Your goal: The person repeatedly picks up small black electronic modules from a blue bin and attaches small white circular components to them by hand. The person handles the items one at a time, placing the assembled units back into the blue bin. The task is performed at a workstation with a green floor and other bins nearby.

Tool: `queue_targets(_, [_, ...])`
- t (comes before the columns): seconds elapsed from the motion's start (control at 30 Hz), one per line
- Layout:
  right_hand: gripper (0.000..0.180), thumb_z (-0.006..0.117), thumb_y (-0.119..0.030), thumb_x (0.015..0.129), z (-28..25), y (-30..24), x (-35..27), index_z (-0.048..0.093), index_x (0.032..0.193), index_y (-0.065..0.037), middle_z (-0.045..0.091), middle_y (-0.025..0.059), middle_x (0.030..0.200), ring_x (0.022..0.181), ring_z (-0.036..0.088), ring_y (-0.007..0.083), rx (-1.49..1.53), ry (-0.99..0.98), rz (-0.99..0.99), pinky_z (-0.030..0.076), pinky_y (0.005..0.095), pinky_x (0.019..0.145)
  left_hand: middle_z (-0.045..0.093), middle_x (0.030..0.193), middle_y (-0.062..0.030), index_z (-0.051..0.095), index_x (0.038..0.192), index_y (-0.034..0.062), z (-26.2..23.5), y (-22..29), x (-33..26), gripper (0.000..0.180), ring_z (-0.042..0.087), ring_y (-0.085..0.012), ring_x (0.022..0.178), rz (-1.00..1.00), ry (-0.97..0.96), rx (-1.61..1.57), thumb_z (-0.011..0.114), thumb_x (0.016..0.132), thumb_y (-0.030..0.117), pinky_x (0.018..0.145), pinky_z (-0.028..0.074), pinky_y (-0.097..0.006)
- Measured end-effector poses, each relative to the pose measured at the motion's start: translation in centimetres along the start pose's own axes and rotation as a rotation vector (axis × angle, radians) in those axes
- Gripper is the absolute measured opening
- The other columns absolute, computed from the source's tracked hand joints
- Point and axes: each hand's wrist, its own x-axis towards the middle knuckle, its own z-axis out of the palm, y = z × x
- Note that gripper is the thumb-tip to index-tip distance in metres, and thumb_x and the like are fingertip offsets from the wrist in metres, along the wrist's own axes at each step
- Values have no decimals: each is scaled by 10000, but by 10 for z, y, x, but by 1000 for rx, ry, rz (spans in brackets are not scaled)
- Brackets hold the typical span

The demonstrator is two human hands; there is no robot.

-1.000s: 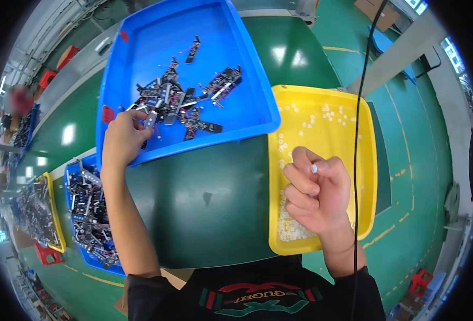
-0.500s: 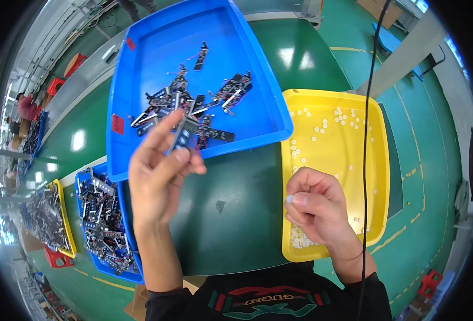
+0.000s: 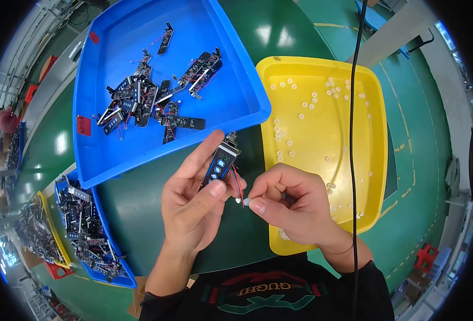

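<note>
Our left hand [image 3: 191, 206] grips a narrow black circuit board [image 3: 221, 165] with blue pads between thumb and fingers, holding it upright above the green table [image 3: 135, 203], just near of the blue tray [image 3: 140, 144] that holds a heap of similar boards. Our right hand [image 3: 292, 206] pinches a small white button [image 3: 247, 201] at its fingertips, just right of the board's red wires and left of the yellow tray [image 3: 375, 160] scattered with more white buttons.

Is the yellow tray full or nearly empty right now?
Nearly empty. The yellow tray holds only scattered small white beads; most of its floor shows bare.
</note>
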Motion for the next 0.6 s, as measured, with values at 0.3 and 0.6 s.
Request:
queue_targets(0.3, [123,660,-18,764,0,1,2,584,855,-49,336,-52,516,454,321,12,-209,-5,-100,241,206,425,610,843,-94,362,1313,-50,3,-6,-4,658,607,-163,777,63,180,97,647,722,-109,704,511,-289])
queue_targets(0.6, [206,689,11,696,9,0,5,602,869,-58,479,1,549,388,347,74,-531,57,-413,272,220,373,554,777,-60,295,1341,-59,10,-9,-11,717,626,-184,738,342,248,297,640,716,-128,681,542,-302])
